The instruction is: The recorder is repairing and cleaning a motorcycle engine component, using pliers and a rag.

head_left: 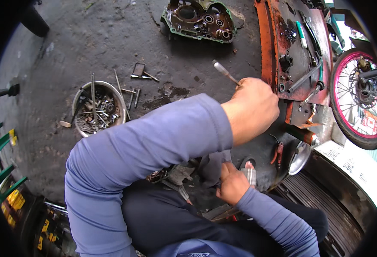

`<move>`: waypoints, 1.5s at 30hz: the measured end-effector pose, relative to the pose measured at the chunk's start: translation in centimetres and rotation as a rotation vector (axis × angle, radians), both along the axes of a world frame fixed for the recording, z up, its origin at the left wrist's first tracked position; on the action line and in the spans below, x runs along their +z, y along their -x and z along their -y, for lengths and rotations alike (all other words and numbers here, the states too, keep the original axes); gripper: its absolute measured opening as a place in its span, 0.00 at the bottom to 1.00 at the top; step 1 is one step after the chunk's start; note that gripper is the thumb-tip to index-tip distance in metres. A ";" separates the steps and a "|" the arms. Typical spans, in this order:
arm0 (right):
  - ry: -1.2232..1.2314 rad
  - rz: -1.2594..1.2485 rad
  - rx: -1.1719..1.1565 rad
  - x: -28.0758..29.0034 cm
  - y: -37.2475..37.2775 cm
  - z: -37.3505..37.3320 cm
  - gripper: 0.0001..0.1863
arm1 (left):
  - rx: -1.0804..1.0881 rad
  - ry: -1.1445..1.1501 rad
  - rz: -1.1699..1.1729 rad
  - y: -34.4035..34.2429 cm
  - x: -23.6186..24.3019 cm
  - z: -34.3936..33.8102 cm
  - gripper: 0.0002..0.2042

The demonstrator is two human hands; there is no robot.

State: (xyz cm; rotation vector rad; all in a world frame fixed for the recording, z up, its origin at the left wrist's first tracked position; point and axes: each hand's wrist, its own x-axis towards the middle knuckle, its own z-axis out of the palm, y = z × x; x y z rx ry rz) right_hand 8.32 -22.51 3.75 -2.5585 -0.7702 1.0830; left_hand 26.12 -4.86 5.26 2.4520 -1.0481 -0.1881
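My left arm reaches across to the right, and my left hand (255, 106) is closed around a thin metal rod tool (226, 73) with a thicker, pale, socket-like end. That end points up and left, over the dark floor; the rest of the tool is hidden by the fist. Lower down, my right hand (232, 183) grips a dark grey cloth (210, 168) between my knees. Greasy metal engine parts (180, 174) show beside the cloth, partly covered by my left sleeve.
An open engine casing (199, 21) lies at the far side. At left stands a metal bowl (123, 112) of bolts, with loose bolts (137, 97) near it. The orange-red bench (267, 47) holds tools. Red-handled pliers (278, 153), a spray can (302, 135) and a pink-rimmed wheel (337, 92) are right.
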 end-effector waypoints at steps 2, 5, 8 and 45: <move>-0.063 -0.024 0.002 -1.0 0.2 0.6 0.25 | 0.022 -0.043 -0.055 0.4 0.4 0.3 0.05; -0.182 0.088 0.057 -4.8 -0.7 1.4 0.25 | 0.111 -0.292 -0.116 1.4 2.3 2.0 0.05; -0.324 0.144 0.104 -11.0 -1.3 4.1 0.21 | 0.242 -0.557 -0.071 2.6 2.0 6.4 0.07; -0.649 0.458 0.165 0.1 -17.9 0.8 0.16 | 0.480 0.531 -0.055 10.5 5.4 -5.1 0.15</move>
